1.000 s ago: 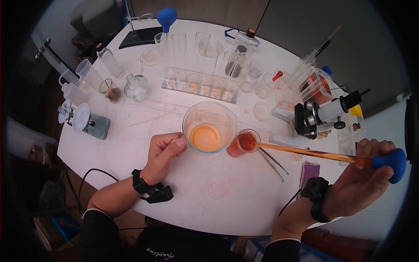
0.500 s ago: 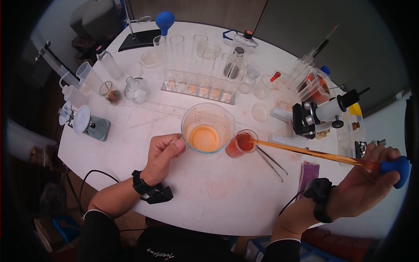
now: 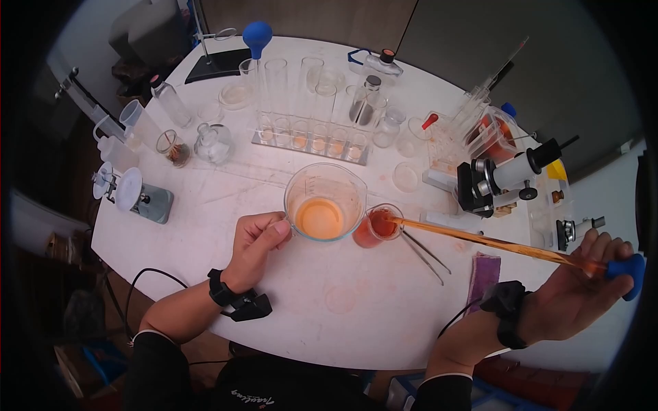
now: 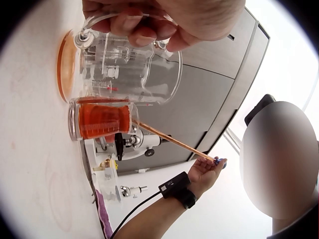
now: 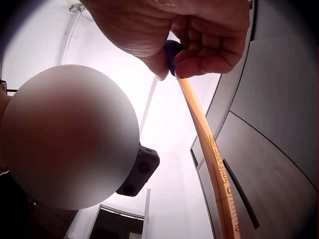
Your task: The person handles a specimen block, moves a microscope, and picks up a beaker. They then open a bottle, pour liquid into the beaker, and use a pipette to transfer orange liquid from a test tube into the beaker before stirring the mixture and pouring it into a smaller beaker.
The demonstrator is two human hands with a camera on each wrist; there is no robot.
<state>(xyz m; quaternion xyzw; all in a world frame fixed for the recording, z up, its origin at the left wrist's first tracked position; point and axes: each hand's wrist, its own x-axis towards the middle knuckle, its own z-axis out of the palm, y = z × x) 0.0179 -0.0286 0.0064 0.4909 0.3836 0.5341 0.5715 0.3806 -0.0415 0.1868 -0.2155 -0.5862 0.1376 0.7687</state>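
Note:
My left hand [image 3: 259,245] holds the handle of a clear glass measuring jug [image 3: 346,186] with a little pale orange liquid at its bottom. Right beside the jug stands a small graduated beaker [image 4: 104,121] of red-orange liquid. At the far right, my right hand [image 3: 565,301] pinches the blue rubber bulb [image 3: 629,275] of a long graduated glass pipette [image 3: 486,242]. The pipette slants down leftward, its tip inside the beaker's mouth, and orange colour fills its tube. In the right wrist view, thumb and fingers press on the bulb [image 5: 172,54] above the tube marked 5 ml.
Metal tweezers [image 3: 426,258] lie right of the beaker, near a purple cloth [image 3: 484,277]. Behind stands a test tube rack [image 3: 308,146]; a microscope [image 3: 504,175] is at right, a balance [image 3: 147,195] at left. Bottles and glassware line the far edge.
My right hand and the bulb have shifted slightly right and down, while the pipette tip stays in the beaker. The left hand keeps its hold on the jug handle.

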